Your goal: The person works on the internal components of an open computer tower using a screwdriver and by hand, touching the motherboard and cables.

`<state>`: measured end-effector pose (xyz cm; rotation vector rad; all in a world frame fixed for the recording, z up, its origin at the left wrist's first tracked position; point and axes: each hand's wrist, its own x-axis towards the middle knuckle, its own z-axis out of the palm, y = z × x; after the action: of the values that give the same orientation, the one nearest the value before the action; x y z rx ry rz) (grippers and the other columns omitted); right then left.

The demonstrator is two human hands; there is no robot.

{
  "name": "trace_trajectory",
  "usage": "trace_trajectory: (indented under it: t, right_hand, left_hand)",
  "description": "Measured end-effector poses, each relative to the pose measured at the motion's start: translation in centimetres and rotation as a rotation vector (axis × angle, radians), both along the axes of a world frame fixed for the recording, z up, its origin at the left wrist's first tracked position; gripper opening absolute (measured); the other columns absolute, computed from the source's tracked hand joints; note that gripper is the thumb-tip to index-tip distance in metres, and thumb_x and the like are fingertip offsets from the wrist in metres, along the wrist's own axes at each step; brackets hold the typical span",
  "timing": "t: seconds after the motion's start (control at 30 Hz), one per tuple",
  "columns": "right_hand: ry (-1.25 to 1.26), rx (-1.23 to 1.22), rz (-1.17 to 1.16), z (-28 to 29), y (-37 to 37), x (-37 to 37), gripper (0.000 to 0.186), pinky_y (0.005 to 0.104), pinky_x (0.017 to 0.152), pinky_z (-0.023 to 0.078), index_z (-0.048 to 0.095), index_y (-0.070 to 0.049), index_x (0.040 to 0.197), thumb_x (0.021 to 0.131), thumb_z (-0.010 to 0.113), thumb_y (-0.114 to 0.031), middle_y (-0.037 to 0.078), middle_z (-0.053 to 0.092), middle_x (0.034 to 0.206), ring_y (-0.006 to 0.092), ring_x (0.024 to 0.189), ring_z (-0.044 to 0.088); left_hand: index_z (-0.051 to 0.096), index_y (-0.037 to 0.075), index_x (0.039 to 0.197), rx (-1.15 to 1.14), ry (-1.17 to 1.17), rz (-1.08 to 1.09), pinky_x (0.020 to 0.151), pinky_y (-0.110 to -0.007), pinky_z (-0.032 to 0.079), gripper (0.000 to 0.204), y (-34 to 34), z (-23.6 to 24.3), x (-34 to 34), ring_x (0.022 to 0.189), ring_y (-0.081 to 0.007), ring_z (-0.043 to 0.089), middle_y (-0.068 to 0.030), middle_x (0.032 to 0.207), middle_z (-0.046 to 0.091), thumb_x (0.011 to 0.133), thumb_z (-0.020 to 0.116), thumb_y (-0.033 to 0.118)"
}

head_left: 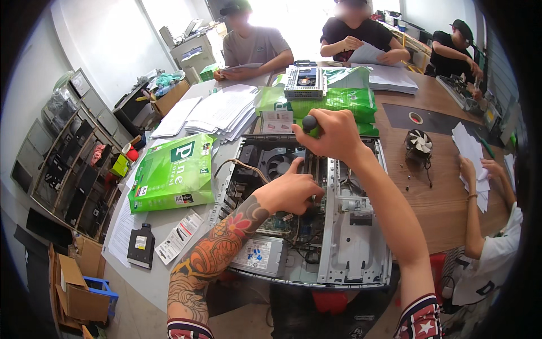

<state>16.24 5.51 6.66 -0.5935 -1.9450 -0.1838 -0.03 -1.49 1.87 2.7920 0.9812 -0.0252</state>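
The right hand (333, 131) curls tightly, while the left hand (293, 193) extends one digit.

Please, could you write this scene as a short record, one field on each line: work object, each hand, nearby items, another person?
Work object: open grey metal computer case, lying flat before the person
Right hand: grips a black-and-green tool handle over the case's far side; its tip is hidden
Left hand: reaches over the open interior, near a black round fan; contact unclear
Left of case: green plastic-wrapped paper pack
Right of case: pale-bladed round cooling fan on brown wooden table
Another person: hands at white paper sheets
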Motion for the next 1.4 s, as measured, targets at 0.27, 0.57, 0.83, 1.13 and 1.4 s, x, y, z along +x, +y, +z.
trace_trajectory:
  t: [0.27,0.57,0.83,1.13,1.4]
  right_hand:
    - [0.008,0.034,0.011,-0.1,0.3,-0.2,0.039,0.0382,0.048,0.048,0.059,-0.004,0.066,0.081,0.077,-0.035,0.01,0.058,0.057,0.0295,0.049,0.06]
    - [-0.004,0.052,0.007,-0.2,0.5,0.1,0.038,0.0364,0.048,0.047,0.059,-0.004,0.067,0.08,0.079,-0.033,0.011,0.057,0.056,0.0287,0.048,0.059]
    - [-0.002,-0.005,0.009,-0.1,0.3,0.0,0.04,0.0383,0.05,0.049,0.06,-0.004,0.067,0.081,0.076,-0.037,0.01,0.061,0.059,0.03,0.05,0.061]
    - [-0.015,-0.02,0.003,-0.3,0.4,0.2,0.039,0.0391,0.051,0.05,0.06,-0.004,0.067,0.082,0.075,-0.038,0.011,0.061,0.06,0.0309,0.051,0.062]
    - [0.082,0.087,0.031,0.1,-0.2,-0.2,0.036,0.0361,0.044,0.044,0.056,-0.006,0.062,0.08,0.079,-0.027,0.01,0.053,0.052,0.0264,0.043,0.056]
  left_hand:
    - [0.071,0.011,0.1,-0.014,-0.025,0.02,0.117,-0.066,0.014,0.03,0.0,0.2,-0.2,0.103,-0.0253,0.065,-0.0067,0.092,0.068,0.071,0.064,0.01]
    - [0.069,0.011,0.093,-0.016,-0.028,0.01,0.117,-0.065,0.015,0.023,0.1,0.1,-0.1,0.099,-0.0246,0.065,-0.0049,0.088,0.067,0.071,0.063,0.009]
    - [0.064,0.011,0.085,-0.053,0.029,0.007,0.117,-0.066,0.014,0.018,0.0,0.8,0.1,0.097,-0.0241,0.064,-0.0025,0.082,0.064,0.067,0.066,0.009]
    - [0.066,0.012,0.083,-0.068,0.058,0.014,0.118,-0.066,0.013,0.015,0.4,0.2,0.1,0.101,-0.0217,0.064,-0.0011,0.085,0.066,0.068,0.066,0.01]
    - [0.063,0.011,0.084,-0.007,0.048,0.001,0.115,-0.069,0.018,0.016,-0.6,0.8,0.2,0.099,-0.0232,0.064,-0.002,0.083,0.066,0.069,0.067,0.012]
